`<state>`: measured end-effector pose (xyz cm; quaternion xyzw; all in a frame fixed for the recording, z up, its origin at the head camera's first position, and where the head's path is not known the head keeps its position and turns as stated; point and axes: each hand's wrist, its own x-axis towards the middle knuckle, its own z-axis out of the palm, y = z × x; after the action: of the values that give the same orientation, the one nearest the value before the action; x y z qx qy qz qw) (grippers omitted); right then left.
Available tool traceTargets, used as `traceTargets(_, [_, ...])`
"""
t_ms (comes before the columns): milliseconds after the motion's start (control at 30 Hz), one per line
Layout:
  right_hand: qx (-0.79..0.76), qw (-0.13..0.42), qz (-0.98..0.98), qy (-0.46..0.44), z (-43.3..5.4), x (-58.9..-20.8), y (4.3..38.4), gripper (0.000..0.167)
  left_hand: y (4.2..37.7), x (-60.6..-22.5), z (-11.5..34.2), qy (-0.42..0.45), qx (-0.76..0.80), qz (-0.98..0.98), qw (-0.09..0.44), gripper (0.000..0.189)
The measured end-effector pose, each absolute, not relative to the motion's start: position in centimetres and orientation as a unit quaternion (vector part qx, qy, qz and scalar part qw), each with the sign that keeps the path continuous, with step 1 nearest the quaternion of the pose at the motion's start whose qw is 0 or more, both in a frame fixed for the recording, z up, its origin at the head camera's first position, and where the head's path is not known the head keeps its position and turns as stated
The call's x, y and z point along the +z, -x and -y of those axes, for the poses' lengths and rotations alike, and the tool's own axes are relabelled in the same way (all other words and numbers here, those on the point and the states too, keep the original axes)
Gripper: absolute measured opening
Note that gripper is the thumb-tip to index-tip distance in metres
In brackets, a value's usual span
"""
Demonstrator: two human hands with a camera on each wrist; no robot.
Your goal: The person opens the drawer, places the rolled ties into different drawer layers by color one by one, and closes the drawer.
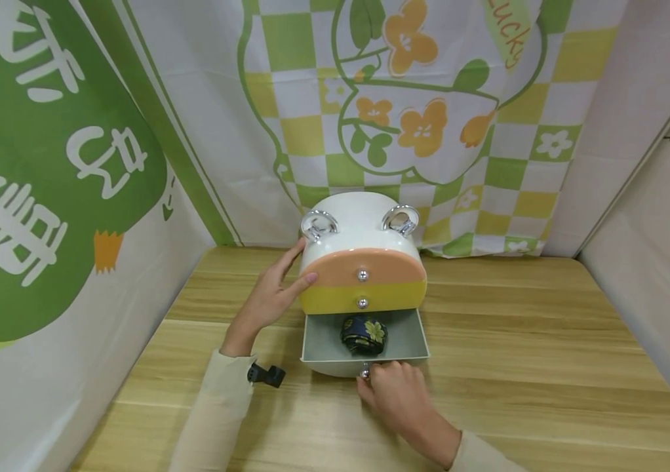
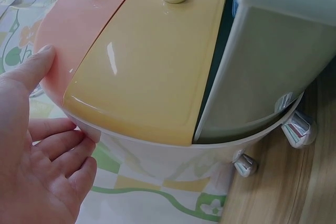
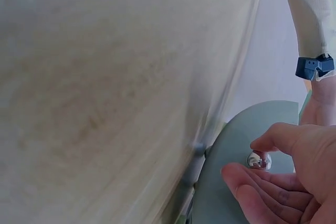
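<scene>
A small rounded white drawer cabinet (image 1: 358, 219) stands on the table, with silver rings on its top. Its orange upper drawer (image 1: 335, 265) and yellow middle drawer (image 1: 329, 298) are closed. The grey-green bottom drawer (image 1: 317, 341) is pulled out, and a dark blue bundle (image 1: 363, 334) with yellow-green flowers lies inside. My right hand (image 1: 400, 396) pinches the silver knob (image 3: 259, 160) of that drawer between thumb and fingers. My left hand (image 1: 270, 292) rests on the cabinet's left side, its thumb (image 2: 37, 69) on the orange front and the other fingers relaxed along the side.
The cabinet stands near the back of a wood-grain table (image 1: 518, 341). Behind it hangs a checked, flowered cloth (image 1: 299, 137), with printed cloth walls on the left and right. A black device (image 1: 267, 375) is strapped at my left wrist.
</scene>
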<state>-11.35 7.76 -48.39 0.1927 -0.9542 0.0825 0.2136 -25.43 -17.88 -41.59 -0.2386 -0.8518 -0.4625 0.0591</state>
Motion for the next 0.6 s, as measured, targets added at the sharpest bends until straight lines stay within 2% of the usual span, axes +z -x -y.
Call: traceTargets(600, [0.082, 0.210, 0.955, -0.190, -7.4, -48.1, 12.7, 0.056, 25.4, -41.5, 17.9, 0.230, -0.460, 0.856, 0.052, 0.078])
